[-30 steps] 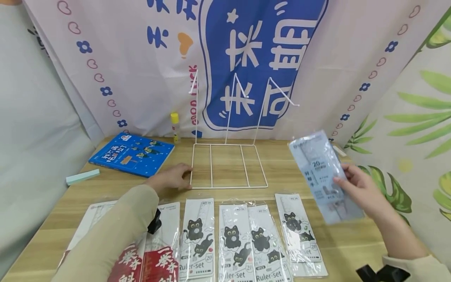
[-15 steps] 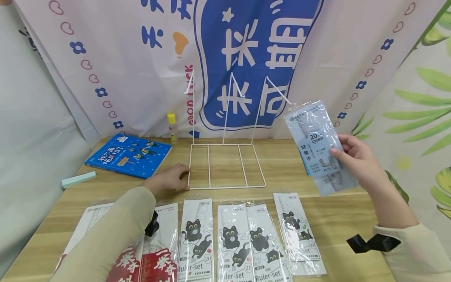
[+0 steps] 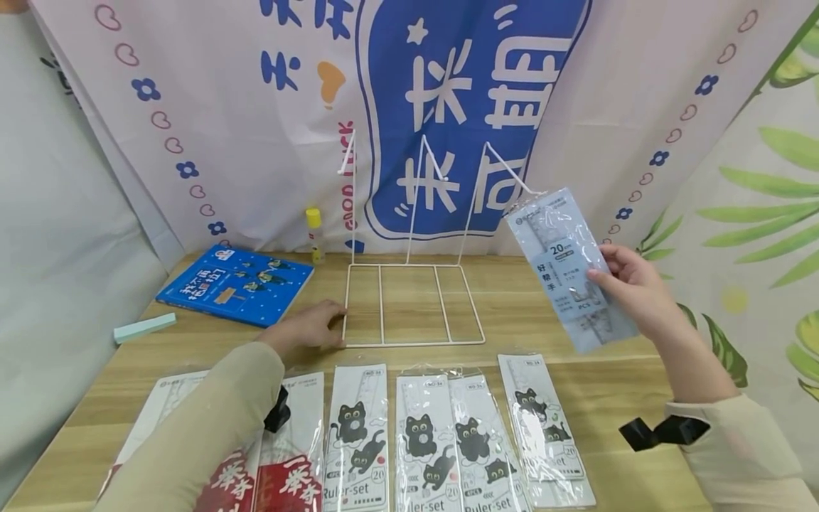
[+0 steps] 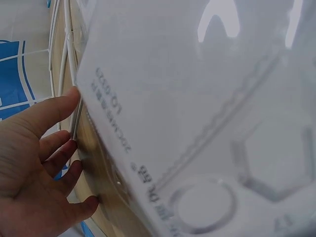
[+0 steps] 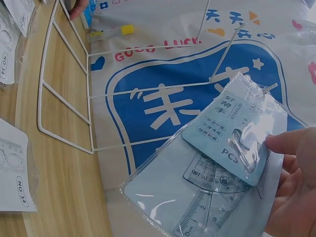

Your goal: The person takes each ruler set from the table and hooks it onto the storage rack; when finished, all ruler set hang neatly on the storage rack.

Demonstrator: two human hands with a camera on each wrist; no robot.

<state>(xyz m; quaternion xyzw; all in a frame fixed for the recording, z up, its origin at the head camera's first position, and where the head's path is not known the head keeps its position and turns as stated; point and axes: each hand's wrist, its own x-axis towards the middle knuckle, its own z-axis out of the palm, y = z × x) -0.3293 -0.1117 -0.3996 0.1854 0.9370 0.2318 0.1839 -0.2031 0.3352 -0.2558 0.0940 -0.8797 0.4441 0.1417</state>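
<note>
Right hand (image 3: pixel 633 291) pinches a pale-blue ruler pouch (image 3: pixel 558 259) by its side, likely to leave its top free at the right hook (image 3: pixel 512 168) of a white rack (image 3: pixel 412 345); whether threaded is unclear. Left hand (image 3: pixel 308 327), fingers spread, touches the rack's base on the counter (image 3: pixel 518 306), seemingly steadying it

"20", "PCS" on blue packet (image 3: pixel 568 267)

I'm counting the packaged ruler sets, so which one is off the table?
The pale-blue pack, held up in the right grip; the white black-cat packs and the red-and-white packs all lie on the table.
</note>
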